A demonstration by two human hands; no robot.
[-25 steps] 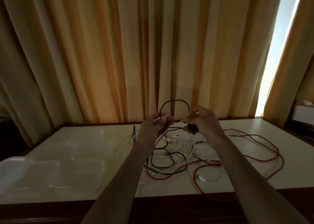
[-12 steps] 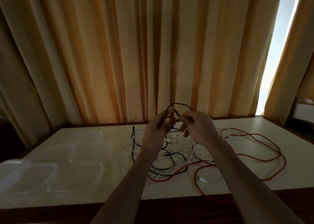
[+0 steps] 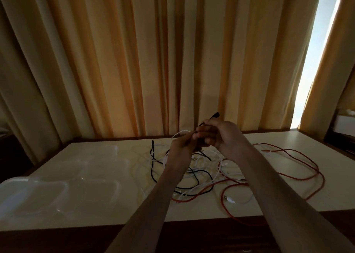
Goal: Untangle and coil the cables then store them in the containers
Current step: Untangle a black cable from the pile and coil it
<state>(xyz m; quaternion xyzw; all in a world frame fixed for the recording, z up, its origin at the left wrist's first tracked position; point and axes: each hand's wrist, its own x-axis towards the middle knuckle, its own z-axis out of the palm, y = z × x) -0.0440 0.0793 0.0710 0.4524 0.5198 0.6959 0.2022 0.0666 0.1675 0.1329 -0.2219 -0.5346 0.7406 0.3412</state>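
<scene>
Black cable (image 3: 215,116) — both hands (image 3: 226,135)

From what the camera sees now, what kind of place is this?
Probably a room in a home or hotel: long orange curtains cover a window behind a pale table with tangled cables and clear plastic containers.

A single head-worn camera looks forward and slightly down over the table (image 3: 107,204), close above both forearms, facing the curtains (image 3: 134,60).
</scene>
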